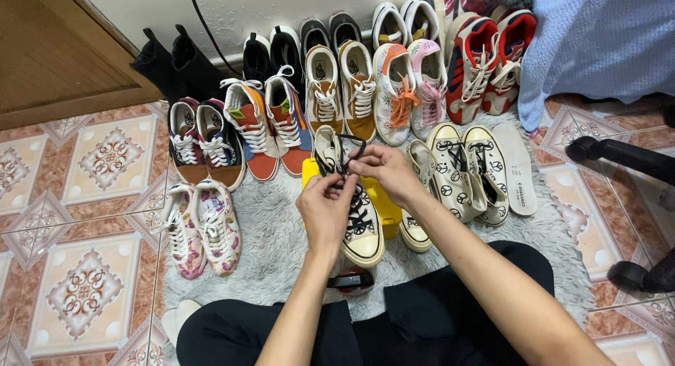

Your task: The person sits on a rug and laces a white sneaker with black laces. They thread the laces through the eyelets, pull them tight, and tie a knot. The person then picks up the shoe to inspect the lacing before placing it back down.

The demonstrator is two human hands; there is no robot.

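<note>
Many sneakers point(330, 92) around laced shoe point(355, 211)

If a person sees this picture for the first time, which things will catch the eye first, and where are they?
First, the two hands in the middle: the left hand and right hand pinch the black lace of a cream sneaker standing on a grey rug. Around it lie rows of colourful shoes, with an orange-laced pair by the wall at the top and a floral pair at the left.
</note>
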